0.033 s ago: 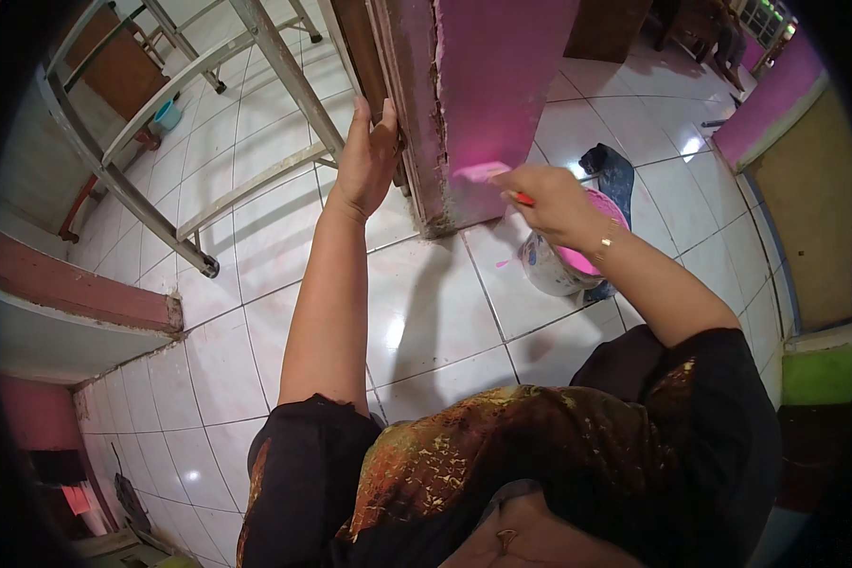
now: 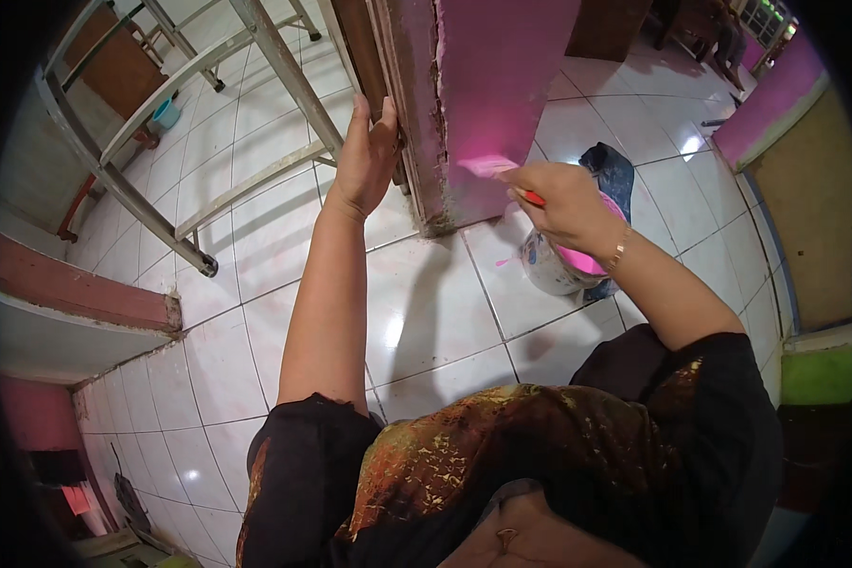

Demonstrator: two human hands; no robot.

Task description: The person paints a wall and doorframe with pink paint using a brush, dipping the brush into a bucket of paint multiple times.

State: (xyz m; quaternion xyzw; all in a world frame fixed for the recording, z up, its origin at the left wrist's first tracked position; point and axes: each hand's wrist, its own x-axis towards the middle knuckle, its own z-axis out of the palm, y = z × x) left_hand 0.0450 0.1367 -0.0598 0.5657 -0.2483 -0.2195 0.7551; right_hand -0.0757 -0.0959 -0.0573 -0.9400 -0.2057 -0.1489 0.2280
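My left hand [image 2: 364,166] grips the edge of a brown wooden door frame [image 2: 379,57], thumb and fingers pointing up along it. My right hand [image 2: 568,213] is closed on a paintbrush [image 2: 488,166] with a red handle; its bristles, loaded with bright pink, touch the low part of the pink wall end [image 2: 488,66], whose left edge is cracked and chipped. Directly beyond that hand, a paint-spattered white bucket [image 2: 549,270] holds bright pink paint, partly hidden by the hand. A dark blue cloth-like item [image 2: 611,161] lies behind the bucket.
A metal ladder-like frame [image 2: 208,62] stands at upper left, with a small blue bucket [image 2: 166,114] beyond. A low wall [image 2: 85,284] runs on the left. At upper right are dark furniture [image 2: 596,28], part of a person [image 2: 724,52] and another pink wall [image 2: 757,95]. Pink drips mark the tiles.
My right hand and the brush have shifted slightly to the right along the wall. My left hand stays on the frame.
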